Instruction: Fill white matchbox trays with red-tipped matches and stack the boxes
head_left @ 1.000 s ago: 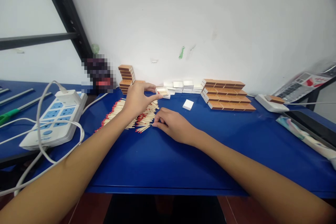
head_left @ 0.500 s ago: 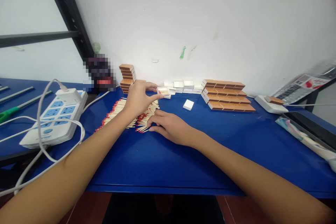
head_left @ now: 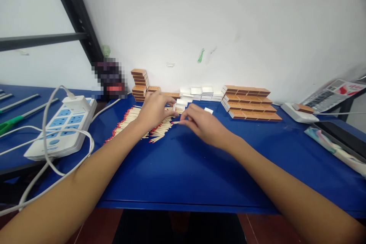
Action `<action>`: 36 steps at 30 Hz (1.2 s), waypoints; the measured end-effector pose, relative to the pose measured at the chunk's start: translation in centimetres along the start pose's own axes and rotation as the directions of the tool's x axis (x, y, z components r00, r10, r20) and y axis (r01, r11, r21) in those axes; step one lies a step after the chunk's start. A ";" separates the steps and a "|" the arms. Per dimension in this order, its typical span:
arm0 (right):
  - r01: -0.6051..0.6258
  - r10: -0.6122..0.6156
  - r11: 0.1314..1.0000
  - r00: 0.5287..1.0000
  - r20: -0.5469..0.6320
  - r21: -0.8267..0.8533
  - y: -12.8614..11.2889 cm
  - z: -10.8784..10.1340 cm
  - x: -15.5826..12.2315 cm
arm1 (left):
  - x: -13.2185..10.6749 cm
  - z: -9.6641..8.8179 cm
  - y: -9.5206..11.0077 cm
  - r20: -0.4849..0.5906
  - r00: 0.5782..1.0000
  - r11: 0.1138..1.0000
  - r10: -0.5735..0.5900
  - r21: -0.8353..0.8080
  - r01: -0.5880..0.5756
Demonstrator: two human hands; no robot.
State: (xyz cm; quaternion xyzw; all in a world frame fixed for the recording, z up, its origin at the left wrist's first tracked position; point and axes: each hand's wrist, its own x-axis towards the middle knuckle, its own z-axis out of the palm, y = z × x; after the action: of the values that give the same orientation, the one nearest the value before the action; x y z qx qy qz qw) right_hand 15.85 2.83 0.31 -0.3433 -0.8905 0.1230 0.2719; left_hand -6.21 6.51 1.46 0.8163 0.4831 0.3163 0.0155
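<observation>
2 hands in play. Left hand (head_left: 156, 108): fingers pinched 1 white matchbox tray (head_left: 174, 107), mostly hidden; couldn't count its contents. Right hand (head_left: 200, 124): thumb and finger pressed together on 1 matchstick (head_left: 177, 122), red head pointing left, just beside the near end of the tray. Loose matches (head_left: 160, 130) lay by the left hand on the blue surface (head_left: 183, 167), too many to count. 1 stepped stack of brown matchboxes (head_left: 251, 103) stood right, 3 tiers. 1 more matchbox (head_left: 303, 108) sat on the right-hand white power strip (head_left: 297, 116).
</observation>
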 end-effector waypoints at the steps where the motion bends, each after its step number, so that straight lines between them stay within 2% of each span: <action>1: -0.022 0.021 0.999 0.998 -0.057 -0.030 0.5 -0.4 0.0 | 0.0 0.1 0.1 0.014 1.000 1.000 0.020 -0.009 -0.020; 4: -0.108 0.091 0.990 0.981 -0.172 -0.095 1.9 -1.2 0.1 | -0.1 0.1 0.6 0.049 0.998 0.992 0.043 -0.120 -0.037; 9: -0.137 0.110 0.982 0.975 -0.195 -0.129 2.9 -1.2 0.2 | -0.4 -0.2 1.8 0.066 0.997 0.945 0.030 -0.326 -0.007; 13: -0.115 0.082 0.985 0.966 -0.244 -0.128 2.4 -1.1 0.2 | -0.4 -0.2 1.9 0.060 0.998 0.915 0.012 -0.403 0.013; 17: -0.048 0.032 0.998 0.953 -0.302 -0.046 0.6 -0.1 0.1 | -0.2 -0.1 1.4 0.021 0.999 0.914 -0.038 -0.404 0.043; 19: 0.021 -0.009 0.999 0.972 -0.234 0.046 -0.6 0.9 0.0 | -0.1 -0.1 1.1 -0.002 0.999 0.928 -0.051 -0.369 0.046; 22: 0.093 -0.081 0.979 0.994 -0.071 0.183 -2.3 2.6 -0.1 | 0.0 -0.1 0.9 -0.017 0.998 0.940 -0.055 -0.338 0.046; 27: 0.148 -0.177 0.967 0.975 0.132 0.207 -2.9 3.9 0.1 | -0.1 -0.2 0.6 -0.034 0.998 0.945 -0.045 -0.327 0.031; 32: 0.092 -0.122 0.979 0.980 0.160 0.180 -2.5 4.0 0.0 | -0.1 0.0 0.2 -0.028 0.998 0.950 -0.056 -0.308 0.044; 36: 0.021 -0.053 0.989 0.974 0.221 0.143 -2.4 3.1 -0.4 | 0.0 0.2 0.0 -0.042 0.998 0.955 -0.050 -0.295 0.035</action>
State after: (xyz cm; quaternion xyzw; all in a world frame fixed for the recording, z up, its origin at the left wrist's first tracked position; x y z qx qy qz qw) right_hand 13.06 0.68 -1.46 -0.2906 -0.9110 0.2179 0.1954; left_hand -6.14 6.53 1.30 0.7863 0.4483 0.4044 0.1316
